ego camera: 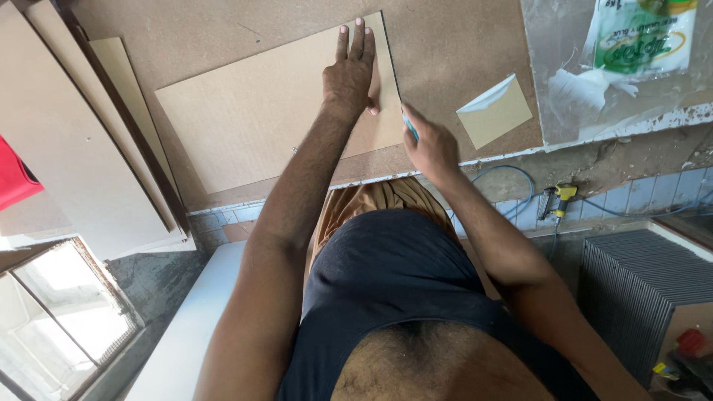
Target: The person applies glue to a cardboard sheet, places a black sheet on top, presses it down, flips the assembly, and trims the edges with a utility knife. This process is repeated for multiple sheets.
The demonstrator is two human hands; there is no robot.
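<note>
On board, left hand flat, perhaps pressing.

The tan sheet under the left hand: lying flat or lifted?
Flat. The sheet lies flush on the workbench, the left hand pressing it down with fingers spread; no edge visibly lifts.

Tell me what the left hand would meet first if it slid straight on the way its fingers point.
The left hand lies flat on the tan sheet, fingers near its far edge. Just beyond is the bare brown board; nothing else shows in that line.
</note>
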